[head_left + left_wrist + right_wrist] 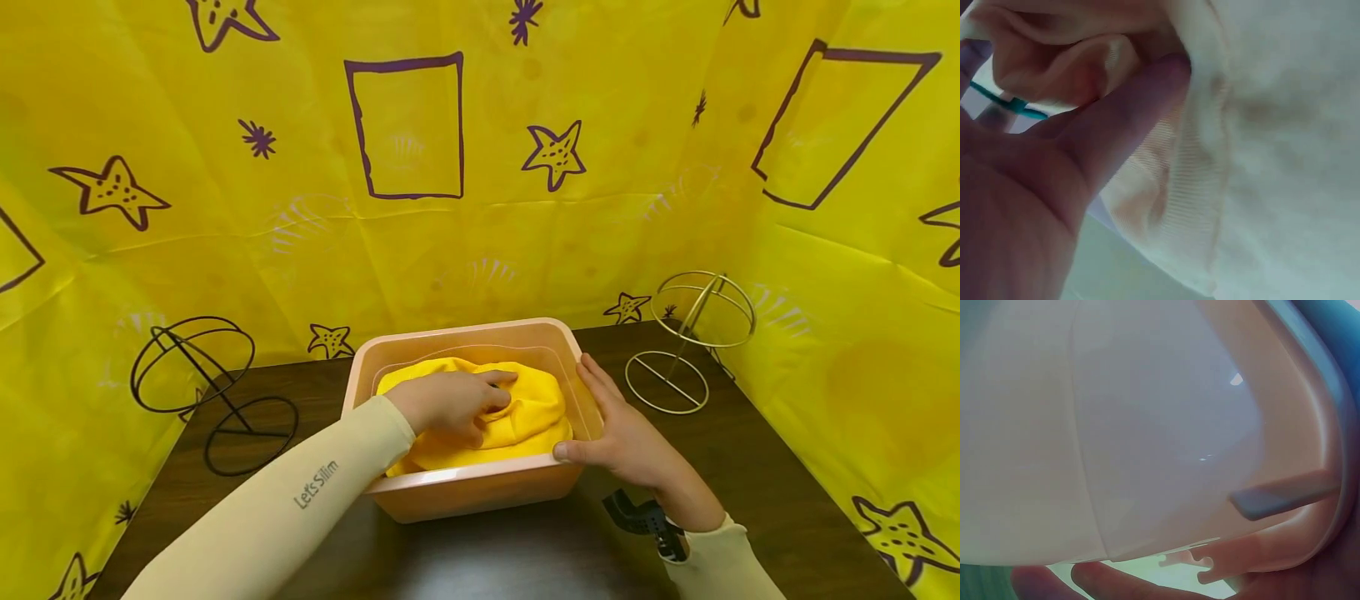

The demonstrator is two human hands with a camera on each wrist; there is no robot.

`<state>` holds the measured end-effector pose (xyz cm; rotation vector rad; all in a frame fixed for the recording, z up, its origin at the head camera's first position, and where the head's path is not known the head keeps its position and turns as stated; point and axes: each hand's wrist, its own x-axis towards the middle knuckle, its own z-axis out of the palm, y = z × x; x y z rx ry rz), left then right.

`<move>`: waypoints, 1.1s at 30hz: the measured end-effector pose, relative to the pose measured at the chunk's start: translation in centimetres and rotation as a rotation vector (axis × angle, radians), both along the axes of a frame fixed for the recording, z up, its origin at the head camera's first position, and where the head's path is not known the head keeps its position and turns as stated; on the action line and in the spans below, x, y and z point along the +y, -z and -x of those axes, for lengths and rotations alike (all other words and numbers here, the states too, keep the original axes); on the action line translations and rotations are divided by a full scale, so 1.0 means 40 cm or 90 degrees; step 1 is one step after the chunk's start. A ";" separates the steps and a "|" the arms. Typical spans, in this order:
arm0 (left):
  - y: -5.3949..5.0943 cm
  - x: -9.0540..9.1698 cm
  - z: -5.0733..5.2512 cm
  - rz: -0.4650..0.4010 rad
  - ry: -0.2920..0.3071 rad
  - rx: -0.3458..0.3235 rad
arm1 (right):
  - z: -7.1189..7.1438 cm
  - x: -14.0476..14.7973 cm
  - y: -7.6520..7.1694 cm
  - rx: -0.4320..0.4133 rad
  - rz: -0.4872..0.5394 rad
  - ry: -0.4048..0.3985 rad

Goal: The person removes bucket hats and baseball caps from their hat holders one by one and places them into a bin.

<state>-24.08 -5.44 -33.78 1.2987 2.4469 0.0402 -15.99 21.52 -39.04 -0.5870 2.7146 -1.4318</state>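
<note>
A pale pink plastic basin point(480, 492) sits on the dark table, tilted slightly in the head view. Inside it lies a bunched yellow garment point(536, 408), with a ribbed band point(1191, 181) showing in the left wrist view. My left hand point(450, 404) reaches over the near left rim and grips a fold of the garment; the thumb's tip is hidden in the cloth. At the basin's right side, my right hand point(622, 433) holds the wall, thumb on the near right corner and fingers along the right rim. In the right wrist view fingers point(1110, 581) lie beside the wall.
A black wire stand point(240, 417) is on the table's left, and a gold wire stand point(667, 383) is at the back right. Yellow patterned sheets point(405, 275) enclose the back and sides. A dark strap point(637, 512) hangs at my right wrist.
</note>
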 end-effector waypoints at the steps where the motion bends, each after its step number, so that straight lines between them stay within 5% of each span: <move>1: 0.005 0.002 -0.001 0.003 -0.004 -0.003 | 0.000 0.001 0.001 -0.001 -0.001 0.000; 10: 0.039 0.019 0.000 0.038 -0.009 0.008 | 0.001 -0.002 0.001 0.004 -0.008 0.002; 33: 0.078 0.043 -0.001 0.117 -0.037 0.002 | -0.001 -0.005 -0.006 -0.005 -0.009 0.006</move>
